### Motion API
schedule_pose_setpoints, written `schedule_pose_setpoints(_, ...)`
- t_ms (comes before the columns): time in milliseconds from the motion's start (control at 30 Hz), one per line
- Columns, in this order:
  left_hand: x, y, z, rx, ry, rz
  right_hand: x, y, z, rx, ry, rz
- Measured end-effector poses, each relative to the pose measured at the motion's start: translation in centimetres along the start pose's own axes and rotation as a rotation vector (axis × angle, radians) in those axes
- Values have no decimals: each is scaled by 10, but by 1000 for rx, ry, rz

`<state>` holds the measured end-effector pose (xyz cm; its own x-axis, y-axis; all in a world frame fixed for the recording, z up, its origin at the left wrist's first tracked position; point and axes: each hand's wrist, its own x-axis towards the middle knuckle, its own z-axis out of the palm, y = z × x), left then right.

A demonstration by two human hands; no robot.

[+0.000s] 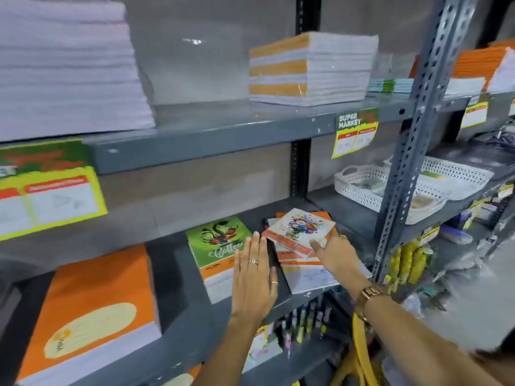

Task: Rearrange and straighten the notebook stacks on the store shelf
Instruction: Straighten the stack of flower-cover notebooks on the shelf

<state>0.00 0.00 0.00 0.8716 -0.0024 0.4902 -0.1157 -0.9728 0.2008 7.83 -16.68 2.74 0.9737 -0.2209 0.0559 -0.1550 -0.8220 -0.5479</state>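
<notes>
On the middle grey shelf (195,310) lie three notebook stacks. A tall orange-covered stack (89,310) sits at the left. A green-covered stack (216,246) lies in the middle. At the right, a messy pile (303,263) is fanned out, with a flower-covered notebook (302,227) skewed on top. My left hand (255,277) is flat, fingers apart, between the green stack and the messy pile, touching the green stack's right edge. My right hand (334,253) rests on the messy pile, fingertips pressing the flower notebook's near corner.
The upper shelf (223,135) holds a tall white stack (67,68) at the left and an orange-and-white stack (309,68) further right. A perforated steel upright (409,151) stands right of the pile. White baskets (390,188) sit beyond it. Pens (303,324) fill the shelf below.
</notes>
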Motion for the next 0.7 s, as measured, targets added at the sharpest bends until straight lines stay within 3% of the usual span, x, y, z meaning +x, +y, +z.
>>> schedule_pose_setpoints(100, 1, 10, 24, 10, -71, 2, 23, 1, 16, 65, -82, 94)
schedule_pose_setpoints(433, -18, 9, 70, 132, -485, 45, 78, -10, 43, -265, -356, 146)
schedule_pose_setpoints(567, -16, 8, 76, 118, -477, 42, 97, -10, 40, -219, -378, 383)
schedule_pose_setpoints(700, -18, 5, 79, 146, -468, 77, 109, -2, 42, -134, -369, 457)
